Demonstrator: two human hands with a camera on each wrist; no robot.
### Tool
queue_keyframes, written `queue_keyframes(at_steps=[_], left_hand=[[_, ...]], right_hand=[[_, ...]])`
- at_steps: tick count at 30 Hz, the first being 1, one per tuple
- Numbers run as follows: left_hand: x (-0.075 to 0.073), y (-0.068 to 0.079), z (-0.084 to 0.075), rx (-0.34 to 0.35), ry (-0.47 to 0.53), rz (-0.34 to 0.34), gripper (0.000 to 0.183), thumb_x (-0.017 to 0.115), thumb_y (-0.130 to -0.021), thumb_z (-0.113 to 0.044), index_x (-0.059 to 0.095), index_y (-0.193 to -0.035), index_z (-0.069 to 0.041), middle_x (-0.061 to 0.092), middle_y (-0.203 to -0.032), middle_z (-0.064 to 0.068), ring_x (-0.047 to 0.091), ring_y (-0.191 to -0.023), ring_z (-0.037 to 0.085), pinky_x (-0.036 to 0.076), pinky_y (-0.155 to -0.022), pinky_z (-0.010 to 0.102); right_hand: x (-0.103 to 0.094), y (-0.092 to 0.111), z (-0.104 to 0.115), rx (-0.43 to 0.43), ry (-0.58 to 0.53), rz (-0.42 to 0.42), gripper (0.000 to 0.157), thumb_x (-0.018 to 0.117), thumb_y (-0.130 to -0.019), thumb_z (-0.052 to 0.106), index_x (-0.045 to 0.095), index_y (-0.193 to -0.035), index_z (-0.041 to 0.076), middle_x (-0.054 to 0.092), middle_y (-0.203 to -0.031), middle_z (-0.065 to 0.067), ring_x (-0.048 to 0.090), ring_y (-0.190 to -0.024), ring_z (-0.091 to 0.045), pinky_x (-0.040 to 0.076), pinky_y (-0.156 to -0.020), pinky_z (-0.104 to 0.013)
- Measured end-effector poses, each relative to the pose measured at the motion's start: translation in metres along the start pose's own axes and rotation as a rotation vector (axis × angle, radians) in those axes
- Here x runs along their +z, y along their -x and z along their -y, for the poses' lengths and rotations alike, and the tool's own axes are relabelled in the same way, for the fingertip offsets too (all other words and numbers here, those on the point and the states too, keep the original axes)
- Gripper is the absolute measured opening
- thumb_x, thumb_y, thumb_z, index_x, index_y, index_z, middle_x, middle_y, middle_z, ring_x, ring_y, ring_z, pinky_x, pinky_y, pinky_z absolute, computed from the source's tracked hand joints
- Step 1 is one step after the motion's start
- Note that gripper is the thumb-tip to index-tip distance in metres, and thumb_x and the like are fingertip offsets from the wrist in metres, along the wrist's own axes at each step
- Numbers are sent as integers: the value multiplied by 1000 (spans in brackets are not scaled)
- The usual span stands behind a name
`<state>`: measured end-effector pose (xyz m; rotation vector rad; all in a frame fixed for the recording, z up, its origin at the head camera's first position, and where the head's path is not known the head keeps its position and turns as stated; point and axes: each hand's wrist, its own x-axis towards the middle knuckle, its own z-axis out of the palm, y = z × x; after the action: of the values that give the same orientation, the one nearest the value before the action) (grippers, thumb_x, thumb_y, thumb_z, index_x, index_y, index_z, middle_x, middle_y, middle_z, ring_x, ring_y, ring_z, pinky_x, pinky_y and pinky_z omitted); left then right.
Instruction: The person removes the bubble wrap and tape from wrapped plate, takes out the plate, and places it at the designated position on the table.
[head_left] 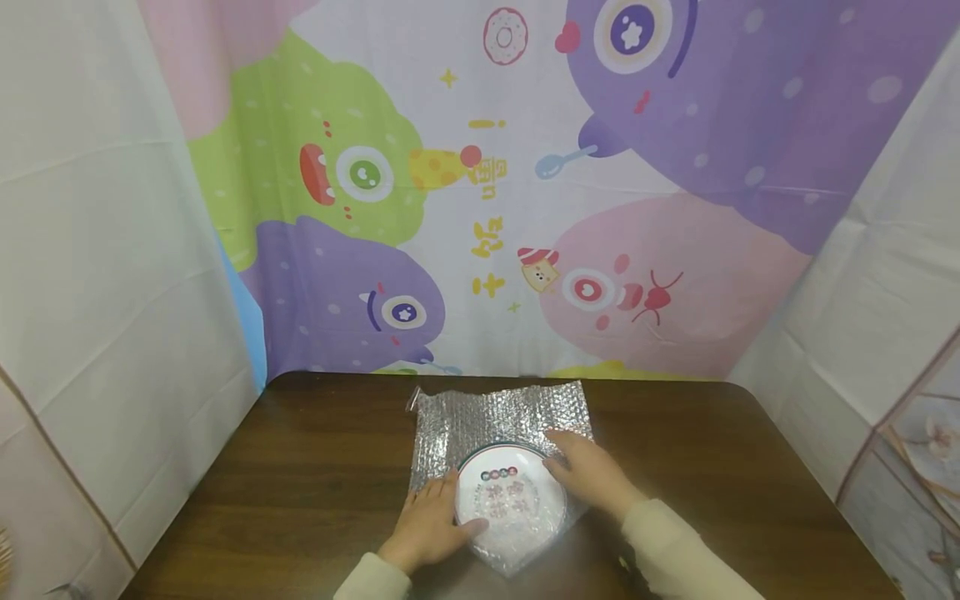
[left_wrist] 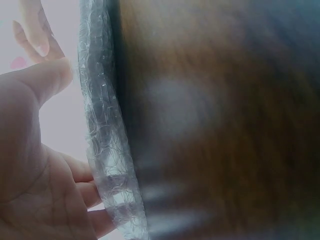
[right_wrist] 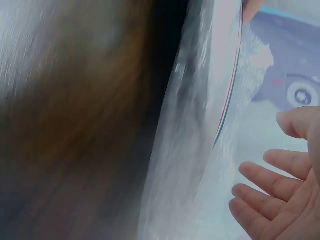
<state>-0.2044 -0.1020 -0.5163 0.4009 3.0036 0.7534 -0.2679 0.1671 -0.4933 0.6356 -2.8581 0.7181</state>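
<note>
A round white plate with a dark rim line and small coloured print lies on a sheet of clear bubble wrap. The sheet's near corner is folded over the plate's near part. At the plate's left side is my left hand, its thumb on the folded wrap and its fingers resting along the sheet. My right hand reaches over the plate's right edge, fingers spread towards the wrap's far right part. In the right wrist view, its fingers are extended and grip nothing; red and green lines mark the plate's rim.
The dark brown wooden table extends on both sides of the wrap. Behind it hangs a curtain printed with cartoon monsters. Pale cloth panels stand along the left and right sides.
</note>
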Motion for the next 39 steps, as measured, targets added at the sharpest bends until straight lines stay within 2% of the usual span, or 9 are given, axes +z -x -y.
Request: queue_keyframes(at_steps=[6,9,13,21,29,34,39], left_hand=[[0,0,0,-1,2,4,94,66,-83,-57,38,-144,8,47,-143,30,43,-134,47,27,-110,70],[0,0,0,-3,3,7,93,65,-84,-57,37,-145,7,47,-143,30,43,-134,47,27,-110,70],[0,-1,0,-3,3,7,93,65,-84,-57,38,-145,7,46,-144,29,43,-135,47,27,-110,70],[-1,0,0,7,-1,6,91,64,-85,-58,38,-145,7,46,-145,29,43,-134,47,27,-110,71],[-2,0,0,2,14,8,91,63,-85,-57,38,-145,7,46,-144,29,42,-134,49,26,-110,71],[-2,0,3,11,38,18,90,62,-87,-57,38,-145,7,45,-145,29,41,-135,49,26,-110,72],[-3,-2,6,28,57,24,85,60,-89,-54,39,-144,7,46,-145,29,42,-134,48,27,-110,70]], right_hand=[[7,3,11,-88,-15,14,38,65,-91,20,64,-126,6,69,-121,-13,64,-114,-31,50,-100,-50],[8,6,16,-117,-34,28,37,67,-90,19,65,-124,5,69,-119,-14,64,-111,-32,51,-99,-50],[11,9,20,-151,-4,34,39,68,-89,19,65,-122,1,69,-115,-15,66,-105,-32,53,-95,-48],[18,13,22,-139,12,83,35,68,-89,21,67,-120,4,71,-104,-10,67,-94,-25,57,-85,-43],[25,15,19,-157,50,53,29,69,-87,21,70,-111,4,69,-99,-8,65,-90,-24,56,-82,-43],[26,14,18,-165,93,62,24,71,-87,23,69,-104,6,68,-95,-7,64,-87,-23,56,-81,-43],[25,12,17,-208,133,61,20,71,-85,21,67,-99,7,69,-92,-8,65,-87,-25,56,-83,-44]])
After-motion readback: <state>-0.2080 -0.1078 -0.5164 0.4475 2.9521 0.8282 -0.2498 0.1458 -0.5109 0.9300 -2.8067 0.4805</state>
